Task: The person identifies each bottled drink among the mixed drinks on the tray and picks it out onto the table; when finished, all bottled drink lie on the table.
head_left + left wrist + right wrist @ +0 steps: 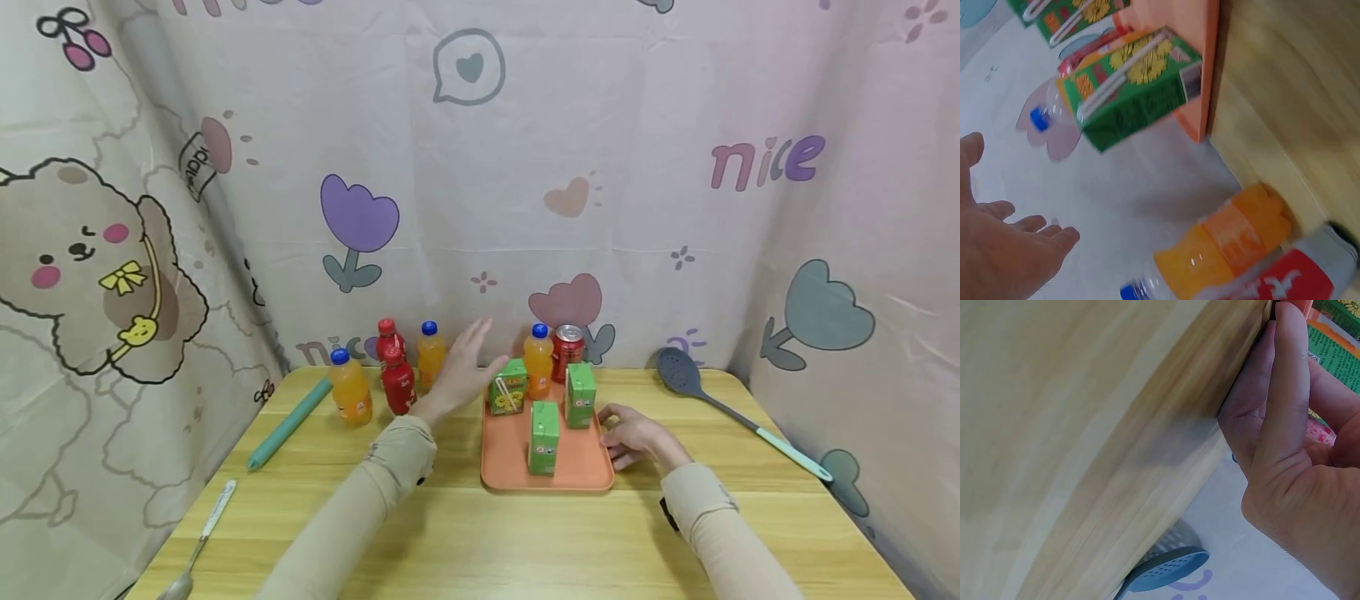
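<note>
My left hand [463, 371] is raised with fingers spread, in front of an orange juice bottle [431, 354] and left of a green drink carton [507, 387]. Nothing is in that hand [1010, 244]. At the right side of the orange tray [498, 467], my right hand [637, 437] bends its fingers and holds the rim [1307, 307]. On the tray stand the carton with straws, a second green carton [581, 396], a third green carton [543, 437] near the front, an orange juice bottle [537, 362] and a red can [567, 354] at the back.
Left of the tray stand another orange juice bottle [351, 392] and two red bottles [398, 383]. A teal rod [291, 423] and a spoon [210, 521] lie at the left. A slotted skimmer [720, 404] lies at the right. Patterned curtains surround the table.
</note>
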`<state>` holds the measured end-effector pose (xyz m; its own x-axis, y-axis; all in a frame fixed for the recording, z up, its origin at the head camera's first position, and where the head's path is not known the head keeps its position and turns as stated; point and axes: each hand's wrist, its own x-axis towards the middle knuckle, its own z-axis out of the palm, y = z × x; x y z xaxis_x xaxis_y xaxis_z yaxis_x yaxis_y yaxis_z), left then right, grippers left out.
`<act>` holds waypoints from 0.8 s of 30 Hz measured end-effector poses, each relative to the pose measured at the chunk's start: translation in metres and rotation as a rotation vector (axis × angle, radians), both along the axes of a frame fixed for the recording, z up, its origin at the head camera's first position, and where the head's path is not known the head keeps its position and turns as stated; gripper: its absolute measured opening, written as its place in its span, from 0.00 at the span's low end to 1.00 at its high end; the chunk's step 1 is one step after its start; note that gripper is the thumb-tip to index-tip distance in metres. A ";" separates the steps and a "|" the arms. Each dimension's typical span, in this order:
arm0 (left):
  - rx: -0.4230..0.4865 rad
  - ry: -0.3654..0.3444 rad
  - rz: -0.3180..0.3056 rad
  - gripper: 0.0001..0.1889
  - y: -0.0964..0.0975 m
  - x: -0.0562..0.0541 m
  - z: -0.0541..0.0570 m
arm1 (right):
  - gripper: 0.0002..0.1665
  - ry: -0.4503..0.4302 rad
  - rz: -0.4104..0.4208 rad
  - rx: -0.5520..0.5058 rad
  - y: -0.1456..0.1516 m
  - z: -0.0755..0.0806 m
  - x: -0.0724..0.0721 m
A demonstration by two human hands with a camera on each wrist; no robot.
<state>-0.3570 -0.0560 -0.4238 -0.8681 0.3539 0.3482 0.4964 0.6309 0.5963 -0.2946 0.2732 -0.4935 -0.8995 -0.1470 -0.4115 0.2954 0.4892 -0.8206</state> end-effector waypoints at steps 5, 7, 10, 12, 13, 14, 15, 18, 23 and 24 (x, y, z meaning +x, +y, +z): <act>-0.060 -0.045 -0.026 0.41 0.025 -0.007 -0.007 | 0.28 -0.003 -0.005 -0.006 0.002 0.000 0.001; -0.068 -0.065 -0.027 0.41 0.032 -0.009 -0.008 | 0.29 -0.004 -0.003 -0.009 0.002 0.000 0.001; -0.091 -0.083 -0.022 0.41 0.041 -0.013 -0.010 | 0.29 -0.009 -0.003 -0.012 0.002 0.001 0.000; -0.102 -0.101 -0.015 0.41 0.045 -0.015 -0.011 | 0.29 -0.007 -0.009 -0.010 0.002 0.001 -0.001; -0.106 -0.111 -0.013 0.42 0.048 -0.017 -0.011 | 0.29 -0.007 -0.011 -0.008 0.002 0.002 -0.001; -0.107 -0.122 -0.010 0.42 0.050 -0.018 -0.012 | 0.29 -0.006 -0.012 -0.005 0.002 0.001 -0.002; -0.110 -0.136 -0.009 0.42 0.052 -0.019 -0.012 | 0.29 -0.005 -0.012 -0.003 0.002 0.001 -0.002; -0.101 -0.184 -0.012 0.42 0.057 -0.023 -0.011 | 0.28 -0.010 -0.014 -0.001 0.000 -0.001 -0.002; -0.063 -0.251 -0.024 0.42 0.064 -0.032 -0.008 | 0.29 -0.010 -0.024 -0.009 -0.001 -0.001 -0.002; -0.053 -0.265 -0.023 0.42 0.066 -0.035 -0.008 | 0.28 -0.009 -0.028 -0.011 -0.002 0.000 -0.003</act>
<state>-0.3918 0.0098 -0.4316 -0.9178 0.3867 0.0901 0.3421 0.6550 0.6737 -0.2971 0.2716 -0.4935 -0.8994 -0.1268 -0.4183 0.3162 0.4719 -0.8230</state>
